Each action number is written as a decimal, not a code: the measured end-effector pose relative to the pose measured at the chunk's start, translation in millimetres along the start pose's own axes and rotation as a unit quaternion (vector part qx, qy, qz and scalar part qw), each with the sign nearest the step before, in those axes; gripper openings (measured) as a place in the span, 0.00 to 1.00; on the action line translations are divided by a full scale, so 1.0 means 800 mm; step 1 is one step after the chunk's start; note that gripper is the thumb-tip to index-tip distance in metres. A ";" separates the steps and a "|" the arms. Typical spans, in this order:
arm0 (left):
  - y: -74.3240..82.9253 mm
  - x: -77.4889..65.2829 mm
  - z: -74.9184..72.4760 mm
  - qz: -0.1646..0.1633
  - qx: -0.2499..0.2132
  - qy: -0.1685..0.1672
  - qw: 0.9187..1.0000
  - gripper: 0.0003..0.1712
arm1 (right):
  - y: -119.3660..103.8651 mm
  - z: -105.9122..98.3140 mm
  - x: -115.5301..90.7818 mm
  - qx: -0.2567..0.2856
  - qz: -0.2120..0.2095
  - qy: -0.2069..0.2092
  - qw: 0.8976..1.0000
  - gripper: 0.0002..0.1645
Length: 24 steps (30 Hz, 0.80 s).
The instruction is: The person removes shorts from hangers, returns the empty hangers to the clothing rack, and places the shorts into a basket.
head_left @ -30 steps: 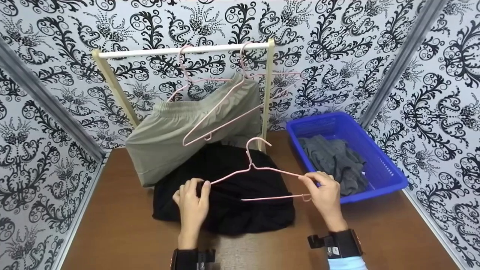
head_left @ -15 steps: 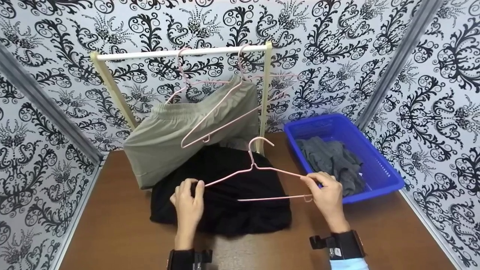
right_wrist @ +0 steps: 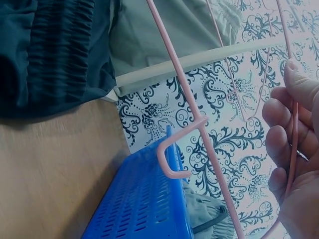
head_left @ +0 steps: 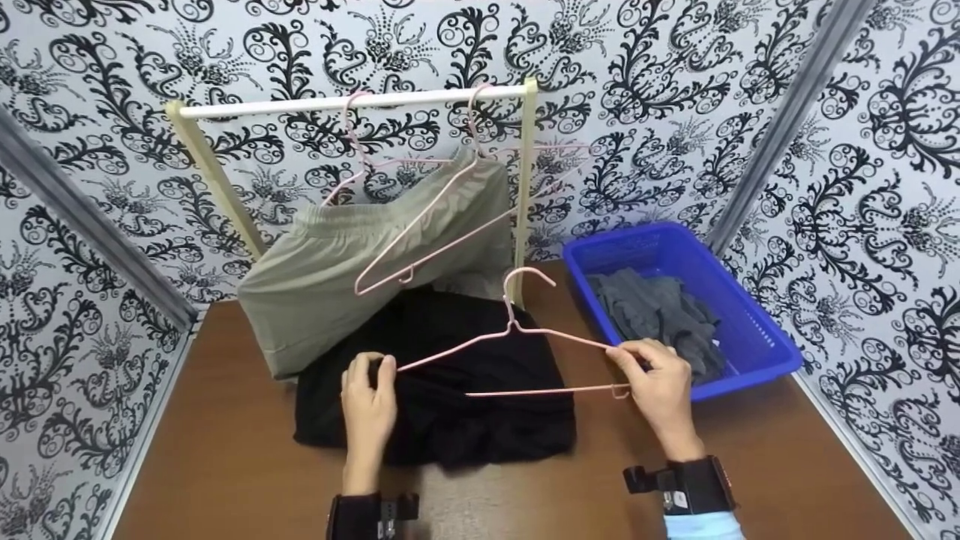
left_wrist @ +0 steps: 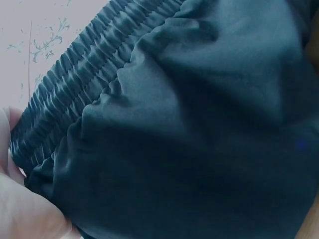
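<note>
A pink clothes hanger (head_left: 511,324) is held above the table, its hook pointing up and its lower bar's left part hidden at the black shorts (head_left: 480,435). My right hand (head_left: 658,382) grips the hanger's right end; in the right wrist view its fingers (right_wrist: 278,142) curl round the pink wire. My left hand (head_left: 370,401) is at the hanger's left arm. The left wrist view shows it pinching the gathered waistband (left_wrist: 75,94) of the shorts. How far the hanger's left end lies within the waistband is hidden.
Behind stands a small rack with a white rail (head_left: 300,109). Beige shorts (head_left: 307,277) on a pink hanger and another pink hanger (head_left: 390,255) hang there. At the right, a blue basket (head_left: 750,322) holds grey cloth (head_left: 660,315). Patterned walls enclose the brown table (head_left: 195,465).
My right hand and the hanger have shifted slightly right relative to the shorts, and more of the hanger's left arm shows. Both hands keep their grip. The head view has turned a little.
</note>
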<state>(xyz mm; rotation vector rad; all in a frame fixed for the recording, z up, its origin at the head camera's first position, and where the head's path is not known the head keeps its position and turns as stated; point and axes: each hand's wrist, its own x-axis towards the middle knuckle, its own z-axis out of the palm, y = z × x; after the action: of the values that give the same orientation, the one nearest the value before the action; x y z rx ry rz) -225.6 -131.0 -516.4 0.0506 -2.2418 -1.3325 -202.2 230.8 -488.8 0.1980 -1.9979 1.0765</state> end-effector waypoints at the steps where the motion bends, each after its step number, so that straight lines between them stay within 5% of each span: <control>1: 0.001 0.001 -0.001 -0.002 -0.002 0.001 1.000 0.11 | -0.004 -0.001 0.002 0.002 -0.002 0.001 1.000 0.09; 7: 0.001 0.008 -0.001 -0.020 -0.020 0.006 1.000 0.10 | -0.024 -0.010 0.010 0.008 -0.012 0.009 1.000 0.09; 15: 0.005 0.011 -0.006 -0.067 -0.049 -0.014 0.997 0.11 | 0.024 -0.009 0.001 -0.005 -0.018 0.013 1.000 0.11; 24: 0.009 0.017 -0.002 -0.077 -0.062 -0.020 0.995 0.10 | 0.029 -0.015 0.004 -0.012 -0.016 0.016 1.000 0.12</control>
<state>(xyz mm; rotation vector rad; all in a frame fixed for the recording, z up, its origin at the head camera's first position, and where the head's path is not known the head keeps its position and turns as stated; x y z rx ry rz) -234.9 -132.9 -504.2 0.1567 -2.2211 -1.5651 -208.3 254.7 -497.9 0.1981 -1.9727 1.0283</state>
